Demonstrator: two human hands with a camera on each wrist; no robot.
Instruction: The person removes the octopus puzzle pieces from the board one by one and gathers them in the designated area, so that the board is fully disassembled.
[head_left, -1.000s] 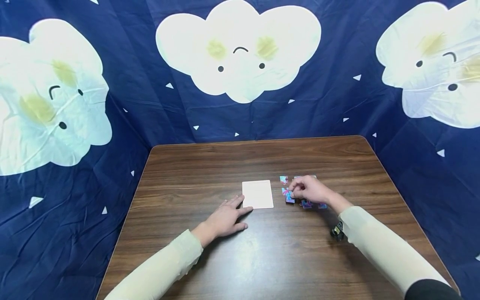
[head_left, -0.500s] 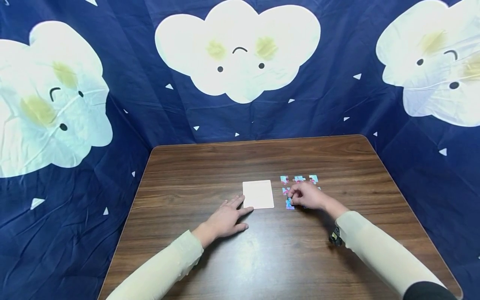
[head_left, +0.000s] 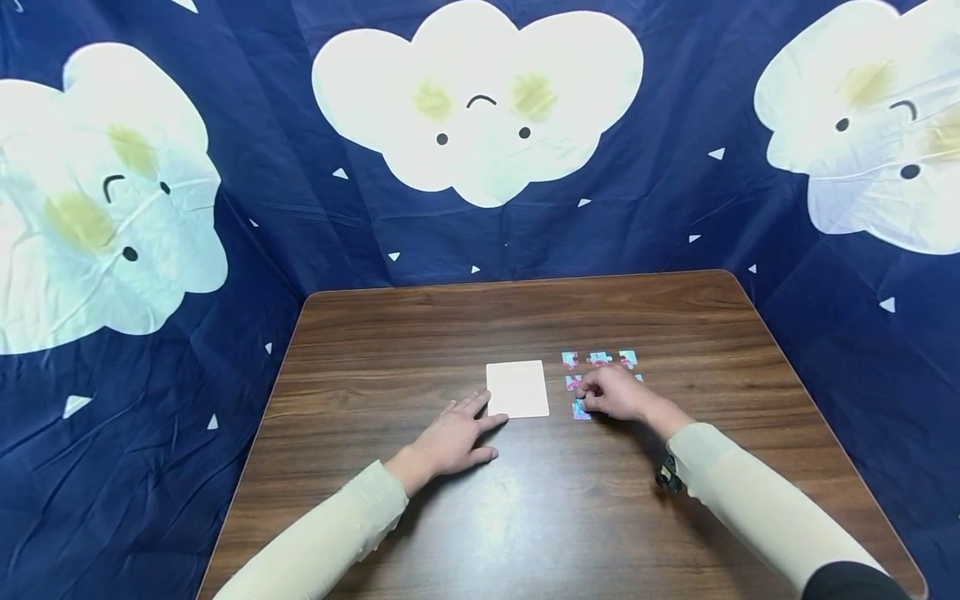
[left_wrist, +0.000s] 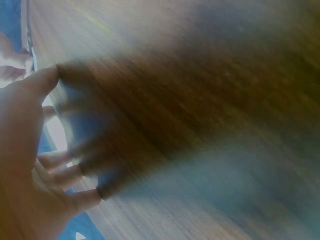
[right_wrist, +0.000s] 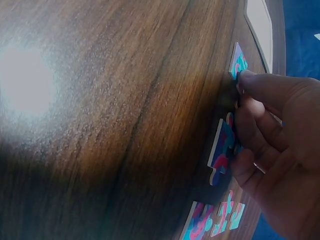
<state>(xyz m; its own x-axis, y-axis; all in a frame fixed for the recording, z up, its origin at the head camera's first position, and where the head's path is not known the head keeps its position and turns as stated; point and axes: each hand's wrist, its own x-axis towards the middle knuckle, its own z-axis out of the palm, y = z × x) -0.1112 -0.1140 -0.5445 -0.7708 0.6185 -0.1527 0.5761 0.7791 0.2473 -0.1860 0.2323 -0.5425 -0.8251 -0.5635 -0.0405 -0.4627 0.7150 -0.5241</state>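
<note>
In the head view, my left hand (head_left: 448,437) lies spread on the table, its fingertips at the lower left edge of a white square board (head_left: 517,389). The left wrist view shows the same hand (left_wrist: 47,165) with straight fingers. To the right of the board, my right hand (head_left: 617,392) pinches a blue jigsaw puzzle piece (head_left: 581,410) at the front left of a group of pieces. Close up, thumb and curled fingers of the right hand (right_wrist: 280,125) meet at that puzzle piece (right_wrist: 238,61). The hand hides some middle and front pieces in the head view.
A back row of puzzle pieces (head_left: 599,358) lies behind my right hand, and another piece (head_left: 572,382) sits left of it. More loose pieces (right_wrist: 222,145) lie under and beside the fingers. The wooden table (head_left: 420,333) backs onto a blue cloud-patterned curtain (head_left: 450,233).
My right hand has drawn the puzzle piece a little toward the table's front and uncovered the back row. It has hardly moved in the last half second. My left hand stays in place.
</note>
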